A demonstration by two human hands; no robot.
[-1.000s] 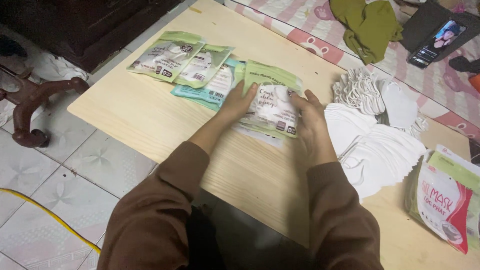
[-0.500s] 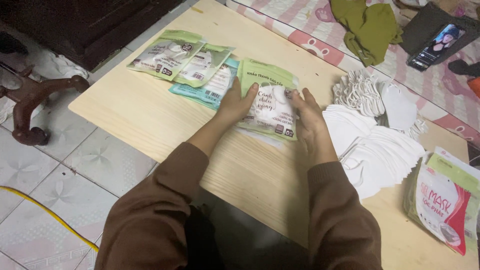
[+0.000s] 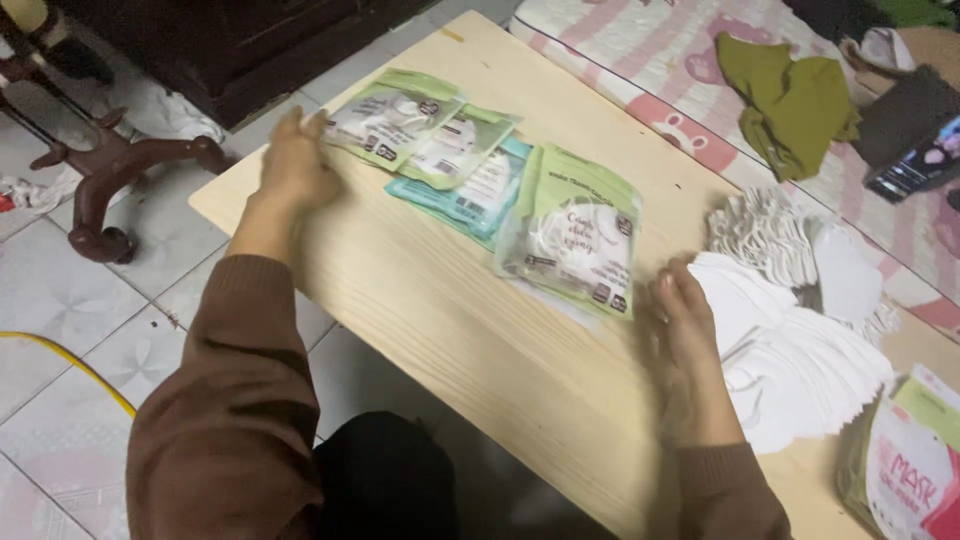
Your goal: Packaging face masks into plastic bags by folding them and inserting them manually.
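Note:
Several flat green and teal mask packets lie in an overlapping row on the light wooden table (image 3: 470, 330). The nearest green packet (image 3: 577, 232) rests free at the row's right end. My left hand (image 3: 297, 163) hovers open at the table's left edge, just beside the far-left green packet (image 3: 390, 115). My right hand (image 3: 683, 330) is open, fingers spread, resting at the edge of a pile of loose white masks (image 3: 790, 350), apart from the nearest packet. Both sleeves are brown.
A stack of pink and green packets (image 3: 905, 470) stands at the table's right corner. An olive cloth (image 3: 790, 100) and a dark phone (image 3: 925, 165) lie on the pink bedding beyond. A dark wooden stand (image 3: 110, 180) and yellow cable (image 3: 70, 365) are on the tiled floor.
Both hands have let go of the green packet, which now lies on the table. My left hand swung left toward the far packets; my right hand moved right to the white masks.

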